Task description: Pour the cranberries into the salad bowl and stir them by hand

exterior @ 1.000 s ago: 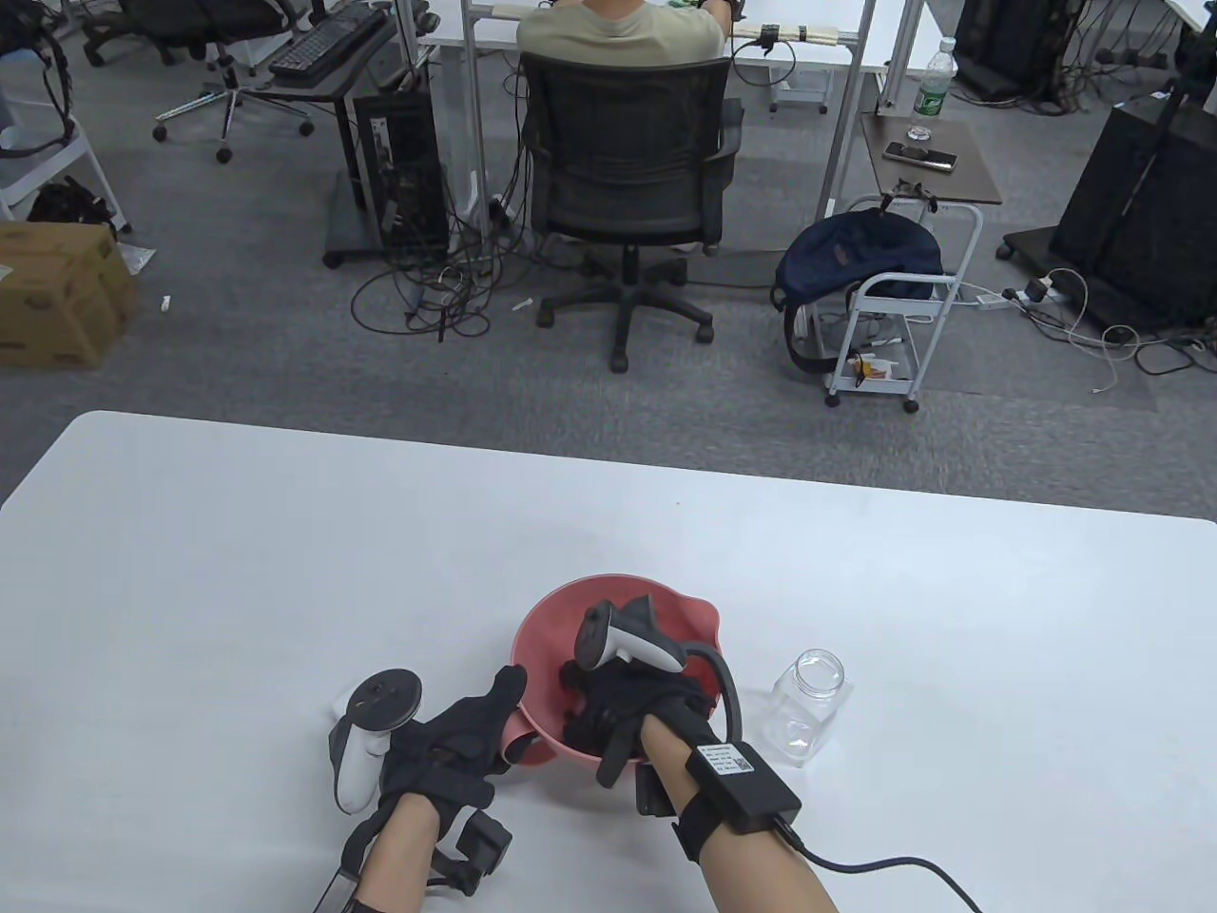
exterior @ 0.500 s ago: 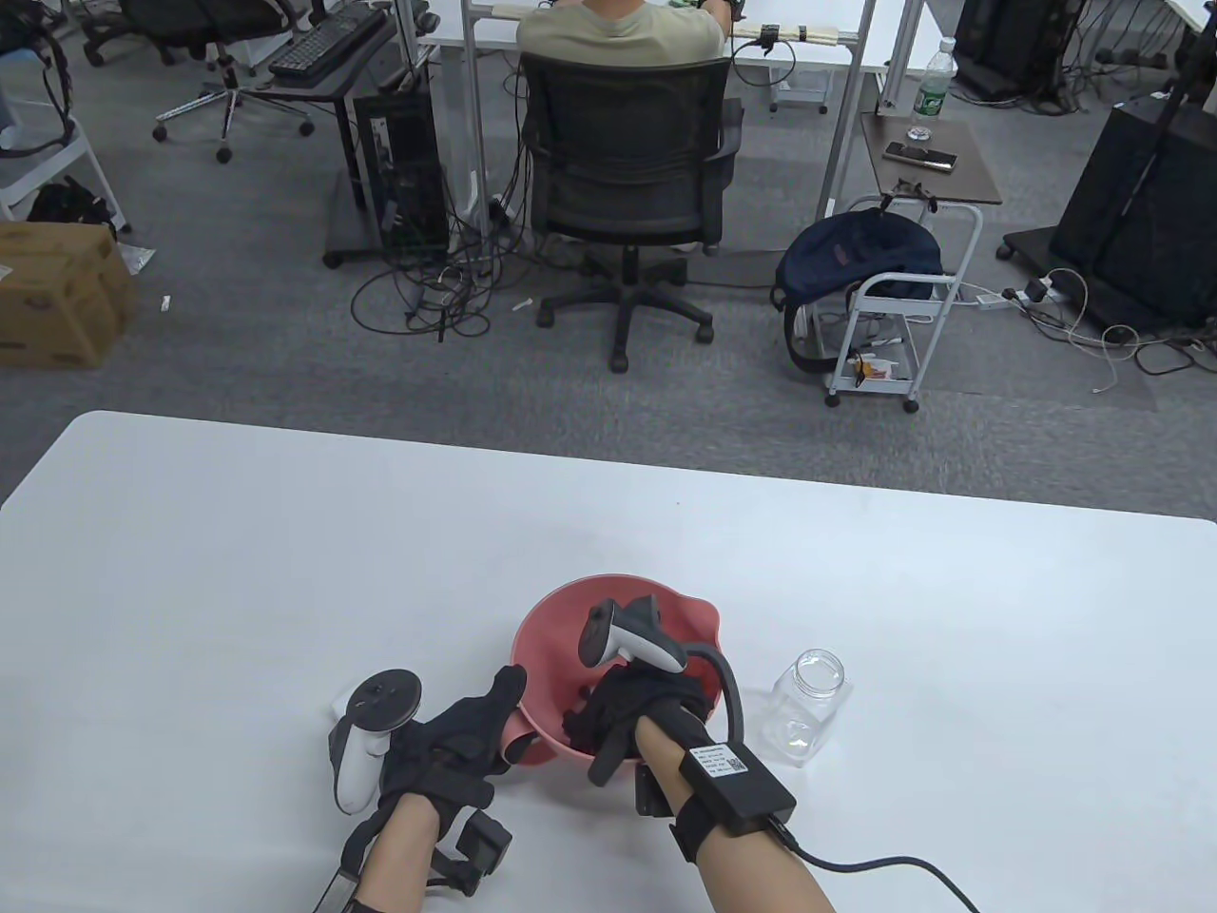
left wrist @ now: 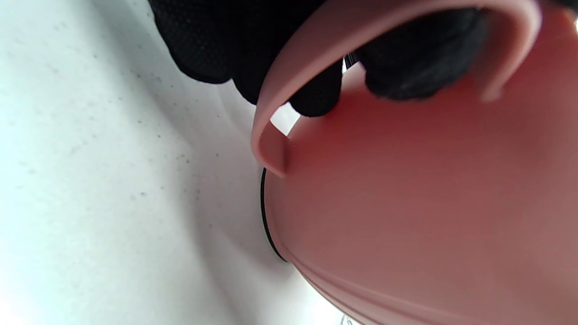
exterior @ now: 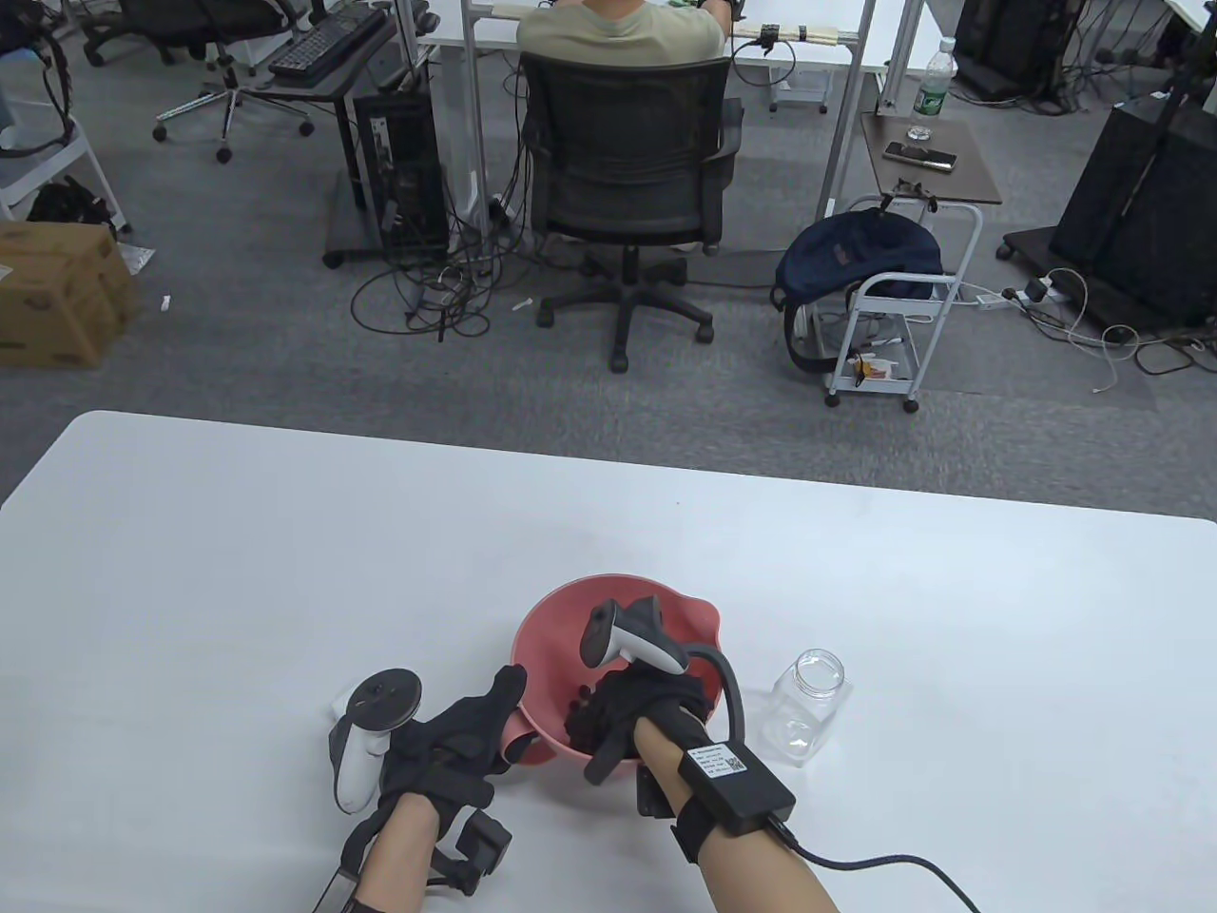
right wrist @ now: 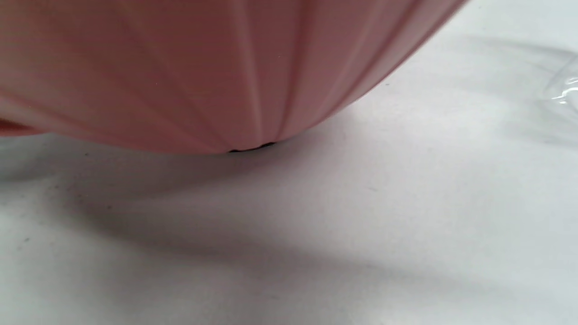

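The left hand (exterior: 456, 737) lay low at the near left, thumb stretched forward, its fingers (left wrist: 316, 97) curled round a handle. A tracker sat on its back, a strap crossed the wrist. The right hand (exterior: 623, 709) dipped downward from a raised wrist, fingers bunched and hidden below, thumb pointing back toward the person. Its tracker stood up above the knuckles.

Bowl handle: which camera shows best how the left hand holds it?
Left wrist view: the bowl handle fills the frame, with the left hand's fingers curled behind it. The table view shows the left hand at the bowl with the handle mostly covered. The right wrist view shows only the bowl's underside.
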Action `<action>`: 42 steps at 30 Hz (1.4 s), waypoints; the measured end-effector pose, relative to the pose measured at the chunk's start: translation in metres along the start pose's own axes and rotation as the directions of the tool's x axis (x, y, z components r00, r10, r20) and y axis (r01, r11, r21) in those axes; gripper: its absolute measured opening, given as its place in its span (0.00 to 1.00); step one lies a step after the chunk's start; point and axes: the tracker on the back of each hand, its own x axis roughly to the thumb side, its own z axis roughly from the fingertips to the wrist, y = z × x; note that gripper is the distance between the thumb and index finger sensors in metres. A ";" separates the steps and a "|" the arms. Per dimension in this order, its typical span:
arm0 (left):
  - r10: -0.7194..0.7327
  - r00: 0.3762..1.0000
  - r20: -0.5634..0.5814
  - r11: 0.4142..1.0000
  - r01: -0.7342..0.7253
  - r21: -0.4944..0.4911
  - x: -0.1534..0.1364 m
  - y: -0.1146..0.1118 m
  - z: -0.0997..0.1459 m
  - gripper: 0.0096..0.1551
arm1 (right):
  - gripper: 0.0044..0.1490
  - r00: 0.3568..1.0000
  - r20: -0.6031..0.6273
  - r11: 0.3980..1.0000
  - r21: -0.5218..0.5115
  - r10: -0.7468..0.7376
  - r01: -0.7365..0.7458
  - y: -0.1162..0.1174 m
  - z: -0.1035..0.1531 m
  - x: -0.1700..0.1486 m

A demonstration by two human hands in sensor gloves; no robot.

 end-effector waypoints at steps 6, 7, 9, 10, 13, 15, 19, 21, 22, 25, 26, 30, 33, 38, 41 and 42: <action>-0.002 1.000 0.001 1.000 0.002 -0.003 0.000 0.000 0.000 0.43 | 0.31 0.999 -0.003 0.999 0.023 0.043 -0.043 0.000 -0.001 0.001; -0.004 1.000 0.001 1.000 0.004 -0.004 0.000 0.000 0.000 0.43 | 0.30 0.999 -0.001 0.999 0.024 0.047 -0.047 0.001 -0.001 0.001; -0.002 1.000 0.001 1.000 0.002 -0.004 0.000 0.000 0.000 0.43 | 0.29 0.999 -0.001 0.998 0.028 0.049 -0.049 0.001 -0.001 0.001; -0.001 1.000 0.001 1.000 0.001 -0.005 0.000 0.000 0.000 0.44 | 0.29 0.999 0.000 0.998 0.029 0.050 -0.050 0.000 -0.001 0.001; -0.002 1.000 0.001 1.000 0.002 -0.006 0.000 0.000 0.000 0.43 | 0.27 0.999 0.018 0.999 0.007 0.039 -0.039 0.000 0.000 0.001; -0.001 1.000 0.001 1.000 0.001 -0.009 0.000 0.000 0.000 0.44 | 0.26 0.999 0.031 1.000 -0.003 0.031 -0.031 -0.001 0.001 0.001; -0.001 1.000 0.002 1.000 0.001 -0.012 0.000 0.000 0.000 0.44 | 0.29 0.998 0.052 1.000 -0.001 0.026 -0.026 0.000 0.002 0.001; -0.001 1.000 0.002 1.000 0.001 -0.013 0.000 -0.001 0.000 0.44 | 0.33 0.998 0.066 1.000 -0.015 0.021 -0.020 0.000 0.003 0.001; -0.001 1.000 0.002 1.000 0.001 -0.012 0.000 -0.001 0.000 0.44 | 0.35 0.997 0.073 1.000 -0.019 0.017 -0.015 -0.001 0.004 0.001; 0.001 1.000 0.002 1.000 -0.001 -0.013 0.000 -0.001 0.000 0.44 | 0.39 0.996 0.085 1.000 -0.026 0.009 -0.007 -0.001 0.005 0.001; 0.001 1.000 0.002 1.000 -0.001 -0.013 0.000 -0.001 0.000 0.44 | 0.40 0.996 0.087 1.000 -0.029 0.008 -0.005 -0.001 0.005 0.001; 0.003 1.000 0.002 1.000 -0.003 -0.014 0.000 -0.001 -0.001 0.44 | 0.42 0.996 0.092 0.999 -0.039 0.003 0.001 -0.001 0.004 0.001; 0.003 1.000 0.002 1.000 -0.003 -0.013 0.000 -0.001 0.000 0.44 | 0.43 0.996 0.093 0.999 -0.043 0.001 0.003 -0.001 0.004 0.001; 0.009 1.000 -0.001 1.000 -0.009 -0.015 0.000 -0.002 0.000 0.44 | 0.45 0.996 0.089 0.999 -0.039 0.004 -0.001 -0.001 0.003 0.001; 0.008 1.000 -0.001 1.000 -0.008 -0.014 0.000 -0.002 0.000 0.44 | 0.45 0.997 0.081 1.000 -0.027 0.013 -0.011 -0.001 0.003 0.001; 0.008 1.000 -0.001 1.000 -0.008 -0.014 0.000 -0.002 0.000 0.44 | 0.45 0.997 0.080 1.000 -0.028 0.013 -0.010 -0.001 0.003 0.002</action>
